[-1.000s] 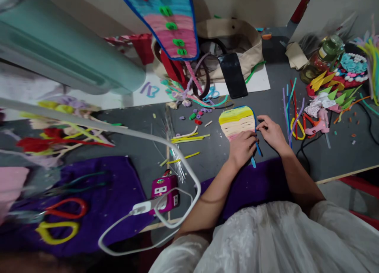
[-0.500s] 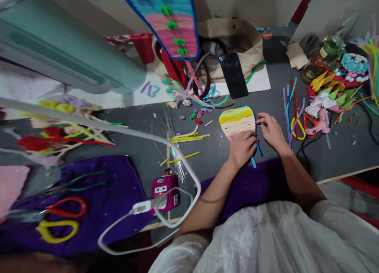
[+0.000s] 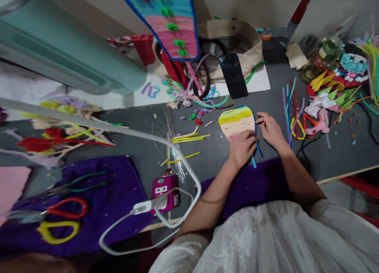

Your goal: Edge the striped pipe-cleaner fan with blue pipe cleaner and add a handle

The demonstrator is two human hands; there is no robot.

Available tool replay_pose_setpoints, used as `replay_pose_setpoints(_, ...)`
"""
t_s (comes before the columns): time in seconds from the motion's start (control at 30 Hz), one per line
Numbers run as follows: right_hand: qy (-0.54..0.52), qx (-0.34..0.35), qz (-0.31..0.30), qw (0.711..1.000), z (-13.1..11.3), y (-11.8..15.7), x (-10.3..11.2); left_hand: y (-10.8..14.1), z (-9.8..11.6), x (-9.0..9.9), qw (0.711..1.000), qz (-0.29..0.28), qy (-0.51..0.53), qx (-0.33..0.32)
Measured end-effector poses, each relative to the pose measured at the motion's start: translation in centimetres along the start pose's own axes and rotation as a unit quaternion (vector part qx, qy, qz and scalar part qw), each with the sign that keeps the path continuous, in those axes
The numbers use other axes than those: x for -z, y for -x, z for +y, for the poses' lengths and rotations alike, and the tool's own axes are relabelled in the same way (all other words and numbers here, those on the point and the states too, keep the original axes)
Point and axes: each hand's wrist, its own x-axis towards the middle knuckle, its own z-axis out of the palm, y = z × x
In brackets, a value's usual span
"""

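A striped pipe-cleaner piece (image 3: pixel 237 121) lies on the grey table, yellow at the far end, then cream, then pink. A blue pipe cleaner (image 3: pixel 258 149) borders it, with loose ends toward me. Over the pink part rests my left hand (image 3: pixel 243 147), its fingers bent and closed at the right edge. My right hand (image 3: pixel 271 131) is at the upper right edge, thumb and forefinger closed at the blue border. Its exact grip is small in view. The left hand covers the lower part of the piece.
Yellow pipe-cleaner strips (image 3: pixel 191 138) lie left of the piece. A purple power socket (image 3: pixel 164 194) with a white cable, and scissors (image 3: pixel 63 208) on purple cloth, are further left. A phone (image 3: pixel 233 75) lies beyond. At right are coloured pipe cleaners (image 3: pixel 287 111) and a pink glue gun (image 3: pixel 320 124).
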Motion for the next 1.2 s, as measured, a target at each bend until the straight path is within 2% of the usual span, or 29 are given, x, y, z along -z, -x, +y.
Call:
replay_pose_setpoints(0.73, -0.019, 0.014, 0.021, 0.999, -0.13, -0.73, -0.40, 0.04, 0.06, 0.28, 1.000, -0.011, -0.007, 0.004)
replay_pose_setpoints(1.2, -0.042, 0.000, 0.035, 0.999, 0.20, -0.86, -0.50, -0.02, 0.17, 0.52, 1.000, -0.024, 0.002, 0.014)
